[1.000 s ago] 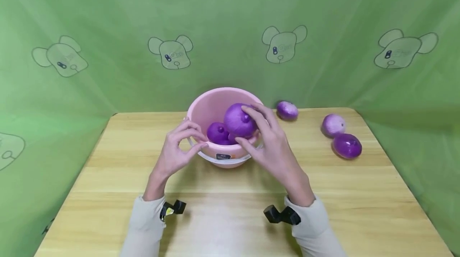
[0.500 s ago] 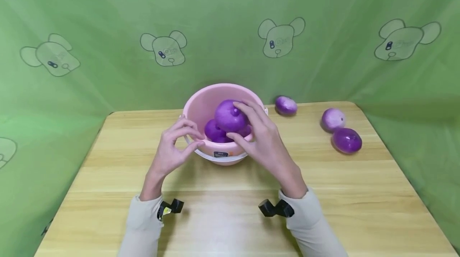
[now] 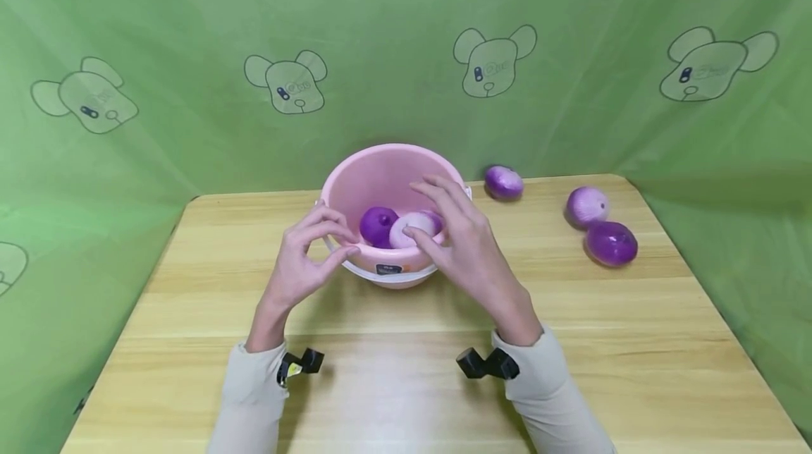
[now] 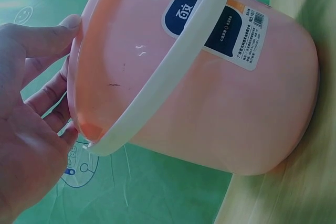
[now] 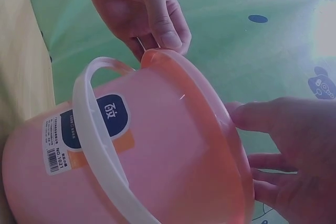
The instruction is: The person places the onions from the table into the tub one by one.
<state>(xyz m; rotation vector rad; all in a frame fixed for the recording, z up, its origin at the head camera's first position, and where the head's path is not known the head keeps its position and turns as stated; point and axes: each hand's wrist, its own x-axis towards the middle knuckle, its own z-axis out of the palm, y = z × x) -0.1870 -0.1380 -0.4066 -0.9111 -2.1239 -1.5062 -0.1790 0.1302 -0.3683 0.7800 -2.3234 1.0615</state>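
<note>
A pink bucket (image 3: 387, 172) with a white handle (image 4: 173, 66) stands at the back middle of the table. My left hand (image 3: 312, 247) pinches its rim at the left, thumb outside and fingers reaching over the edge. My right hand (image 3: 469, 246) is spread over the bucket's right side with nothing between thumb and fingers. Within the bucket lie a dark purple onion (image 3: 378, 227) and a pale, whitish-purple onion (image 3: 411, 230), the latter partly covered by my right thumb. Another purple onion (image 3: 435, 219) shows only in part behind it.
Right of the bucket, a purple-and-white onion (image 3: 504, 182) lies near the table's back edge. Farther right, a pale onion (image 3: 587, 206) rests against a dark purple one (image 3: 611, 244). A green curtain (image 3: 393, 38) surrounds the wooden table (image 3: 393, 383).
My right hand lets go of a purple onion, which drops into the bucket and shows its pale side. My left hand stays at the rim. The view has shifted slightly.
</note>
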